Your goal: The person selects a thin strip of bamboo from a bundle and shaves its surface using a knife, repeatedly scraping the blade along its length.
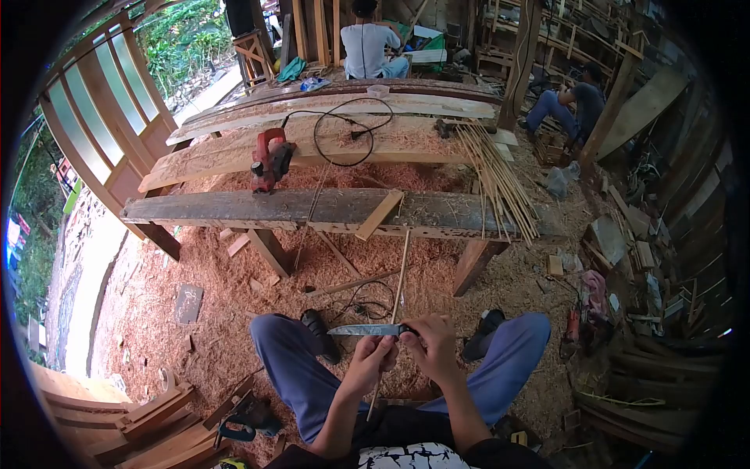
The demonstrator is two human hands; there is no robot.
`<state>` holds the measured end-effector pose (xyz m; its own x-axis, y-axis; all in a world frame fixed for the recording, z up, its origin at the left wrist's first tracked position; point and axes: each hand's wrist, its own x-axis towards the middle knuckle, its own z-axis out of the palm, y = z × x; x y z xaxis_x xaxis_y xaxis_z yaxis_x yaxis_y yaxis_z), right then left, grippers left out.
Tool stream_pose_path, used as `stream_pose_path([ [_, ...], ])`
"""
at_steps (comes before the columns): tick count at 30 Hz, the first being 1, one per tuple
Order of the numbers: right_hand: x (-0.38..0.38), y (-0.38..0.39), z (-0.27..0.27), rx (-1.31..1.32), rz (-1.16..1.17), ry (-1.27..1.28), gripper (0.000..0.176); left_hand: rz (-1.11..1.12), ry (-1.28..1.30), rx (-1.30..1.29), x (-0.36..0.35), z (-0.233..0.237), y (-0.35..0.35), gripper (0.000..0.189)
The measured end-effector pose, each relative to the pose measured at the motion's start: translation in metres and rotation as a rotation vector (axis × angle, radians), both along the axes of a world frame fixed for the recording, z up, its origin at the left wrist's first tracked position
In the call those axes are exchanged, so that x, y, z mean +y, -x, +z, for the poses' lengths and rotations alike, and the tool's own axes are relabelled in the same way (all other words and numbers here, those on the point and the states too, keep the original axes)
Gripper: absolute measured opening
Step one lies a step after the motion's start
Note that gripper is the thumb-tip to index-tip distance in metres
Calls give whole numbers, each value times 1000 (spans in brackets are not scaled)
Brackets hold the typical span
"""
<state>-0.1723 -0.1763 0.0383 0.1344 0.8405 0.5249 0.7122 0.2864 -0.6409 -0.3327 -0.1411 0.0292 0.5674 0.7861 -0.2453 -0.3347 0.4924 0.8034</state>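
My right hand is closed around the dark handle of a knife. The knife blade points left and lies across a thin bamboo stick. My left hand is closed on that stick just below the blade, with its thumb near the knife. The stick runs from the bench edge down toward my lap, between my knees. A bundle of similar thin sticks lies at the right end of the dark wooden bench.
A red power planer with a looped black cable sits on the planks. A short wood piece lies on the bench. Wood shavings cover the floor. Another power tool is at lower left. Two people sit farther back.
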Motion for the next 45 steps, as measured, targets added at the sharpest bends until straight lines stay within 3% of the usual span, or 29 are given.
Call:
stream_pose_path([
  [4,3,-7,0,21,34,38,36,14,59,1,2,-4,0,20],
  [10,8,-17,3,-126,-1,-103,34,-2,51,9,2,4,0,20],
  [18,-4,-36,-22,-205,-177,-150,35,-79,217,-27,3,6,-3,17],
  [21,-11,-64,-27,-226,-283,-59,35,7,242,-19,3,23,8,18],
  [23,-22,-100,-31,342,-644,-46,39,48,247,-135,5,33,50,16],
  [24,-21,-112,-28,340,-636,-64,39,51,214,-123,6,35,61,17],
  [26,-29,-124,-17,-65,-606,-151,43,72,197,-116,4,32,60,18],
  [28,-25,-93,-10,-140,-450,-84,44,66,164,-96,11,27,39,20],
  [32,-11,-29,-1,11,-139,-89,40,-16,188,-124,16,12,3,20],
  [35,-6,-8,-3,-23,-65,-95,37,-54,108,-94,7,25,-8,18],
  [38,-6,-11,-1,-16,-94,-92,34,-201,128,-34,7,14,-6,17],
  [45,-8,-38,-1,-117,-104,-65,29,-200,119,50,-9,13,7,16],
])
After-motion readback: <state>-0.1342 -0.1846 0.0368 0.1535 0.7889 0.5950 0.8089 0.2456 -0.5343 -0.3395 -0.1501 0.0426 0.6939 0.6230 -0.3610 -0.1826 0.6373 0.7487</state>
